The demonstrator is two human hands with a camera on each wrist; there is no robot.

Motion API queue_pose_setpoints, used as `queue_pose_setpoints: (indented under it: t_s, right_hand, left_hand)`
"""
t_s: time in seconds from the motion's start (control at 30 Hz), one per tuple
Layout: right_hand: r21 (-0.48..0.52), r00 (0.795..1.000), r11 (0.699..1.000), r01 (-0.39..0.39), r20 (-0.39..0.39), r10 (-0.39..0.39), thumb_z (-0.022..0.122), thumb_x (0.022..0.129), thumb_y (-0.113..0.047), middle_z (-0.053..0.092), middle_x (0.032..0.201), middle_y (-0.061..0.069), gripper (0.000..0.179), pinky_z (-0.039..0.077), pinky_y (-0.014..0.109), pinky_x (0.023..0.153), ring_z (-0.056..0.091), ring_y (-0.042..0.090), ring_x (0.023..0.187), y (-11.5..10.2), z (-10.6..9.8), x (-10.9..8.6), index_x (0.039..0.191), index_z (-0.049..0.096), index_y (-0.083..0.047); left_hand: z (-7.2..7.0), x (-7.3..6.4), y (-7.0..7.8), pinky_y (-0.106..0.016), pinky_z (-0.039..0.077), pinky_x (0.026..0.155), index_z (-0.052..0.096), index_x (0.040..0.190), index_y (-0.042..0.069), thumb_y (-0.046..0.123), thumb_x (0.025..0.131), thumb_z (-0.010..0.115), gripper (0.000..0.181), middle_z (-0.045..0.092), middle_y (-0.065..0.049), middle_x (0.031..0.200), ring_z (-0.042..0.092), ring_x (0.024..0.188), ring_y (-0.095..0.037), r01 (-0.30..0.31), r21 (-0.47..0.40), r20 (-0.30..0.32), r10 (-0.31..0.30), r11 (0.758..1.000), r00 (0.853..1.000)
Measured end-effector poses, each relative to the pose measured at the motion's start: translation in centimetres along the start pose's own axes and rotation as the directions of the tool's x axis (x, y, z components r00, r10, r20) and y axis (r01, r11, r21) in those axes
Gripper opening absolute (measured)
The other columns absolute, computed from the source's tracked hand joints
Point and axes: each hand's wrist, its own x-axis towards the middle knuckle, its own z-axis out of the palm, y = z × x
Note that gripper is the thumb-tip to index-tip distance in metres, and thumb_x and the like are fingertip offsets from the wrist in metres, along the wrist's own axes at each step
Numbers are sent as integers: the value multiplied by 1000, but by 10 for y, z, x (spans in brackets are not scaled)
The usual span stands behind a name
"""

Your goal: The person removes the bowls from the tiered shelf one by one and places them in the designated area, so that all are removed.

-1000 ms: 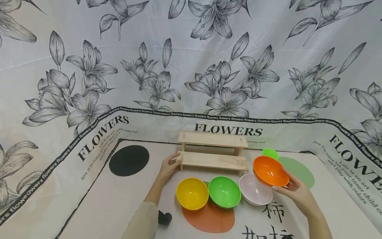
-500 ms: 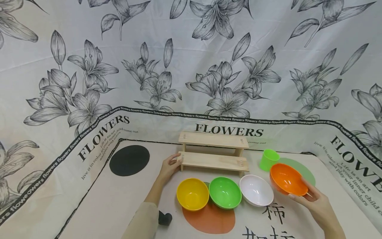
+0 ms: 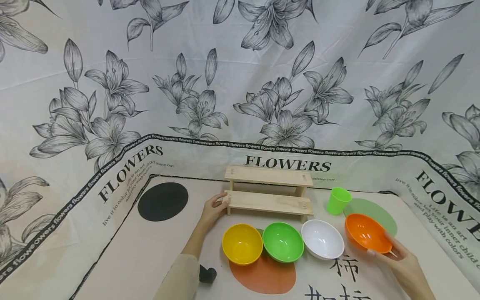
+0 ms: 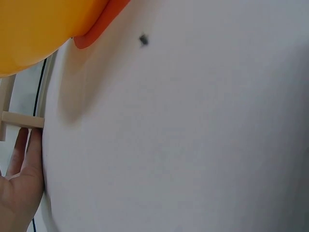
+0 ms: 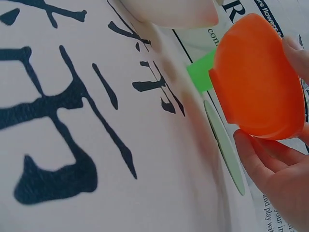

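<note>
My right hand [image 3: 403,264] holds an orange bowl [image 3: 365,231] by its right side, the thumb near the rim. Tilted toward me, this bowl is just right of a white bowl [image 3: 322,239]. In the right wrist view, the fingers lie along the underside of the orange bowl [image 5: 258,77]. My left hand [image 3: 213,211] touches the left end of a two-step wooden stand [image 3: 270,203]. The left wrist view has straight fingers [image 4: 33,152] against the wood. A green bowl [image 3: 283,241] and a yellow bowl [image 3: 242,243] stand in the row with the white one.
A bright green cup [image 3: 338,201] stands behind the orange bowl, right of the stand. A small black object [image 3: 207,274] lies beside the left sleeve [image 3: 180,277]. Flower-printed cloth [image 3: 240,104] hangs behind the table. Coloured ovals and black characters are printed on the tabletop.
My right hand has carried the orange bowl rightward and lower, away from over the white bowl, uncovering the green cup. My left hand stays at the stand.
</note>
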Motion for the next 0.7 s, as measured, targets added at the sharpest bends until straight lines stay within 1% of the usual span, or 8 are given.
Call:
queue_pose_setpoints:
  t_s: [0.07,0.1,0.2,0.3,0.43,0.53,0.57,0.7]
  right_hand:
    - [13,1000,1000,6,7,-7,61,91,-41,-4,152,27,94,23,62,106,29,48,129,3,2,-1,147,-6,-5]
    - [32,1000,999,6,16,-7,60,91,-40,-6,152,26,94,19,66,104,18,54,130,3,3,-1,147,-7,-4]
    - [17,1000,1000,4,22,-5,60,91,-41,-5,152,27,94,21,67,102,17,56,129,5,5,-2,147,-6,-5]
    - [8,998,999,-37,58,36,58,91,-46,-10,152,24,96,20,68,103,10,56,132,4,6,-3,147,-10,-8]
    - [-8,991,996,-86,101,86,57,90,-49,-13,151,23,98,17,67,105,4,55,133,5,6,-3,147,-12,-11]
    - [-27,988,995,-100,113,102,58,89,-50,-12,151,26,98,18,66,105,5,56,133,7,6,-3,148,-11,-10]
    - [-25,986,993,-116,121,118,58,89,-50,-13,151,25,99,18,66,106,4,55,133,7,6,-2,148,-12,-11]
    - [-56,980,988,-141,134,147,57,89,-53,-11,150,28,100,17,66,106,1,55,133,11,4,-1,148,-11,-9]
  left_hand:
    - [0,-1,1,-36,53,88,53,132,5,16,88,67,48,61,-20,112,62,93,-16,1,0,0,-1,1000,1000]
    - [0,-1,1,-36,53,88,53,132,5,16,88,67,48,61,-20,113,62,93,-16,2,-3,0,-2,1000,1000]
    - [0,-2,2,-35,53,88,52,132,5,16,88,67,47,60,-21,113,62,95,-17,-1,-6,5,1,1000,1000]
    - [0,-3,2,-33,53,88,52,133,5,17,88,67,48,60,-21,115,62,97,-18,-3,-6,13,3,1000,1000]
    - [0,-3,2,-32,53,88,51,133,6,17,88,67,49,59,-21,116,62,99,-20,-3,-5,17,3,1000,1000]
    - [0,-3,2,-32,53,88,51,133,5,17,88,67,49,59,-21,117,62,100,-21,-2,-2,16,2,1000,1000]
    - [0,-3,1,-33,53,89,51,133,5,17,88,67,49,59,-21,117,62,100,-21,-3,0,16,3,1000,1000]
    - [0,-2,1,-33,52,89,51,133,5,18,88,67,49,59,-21,117,62,100,-21,-8,2,19,8,1000,1000]
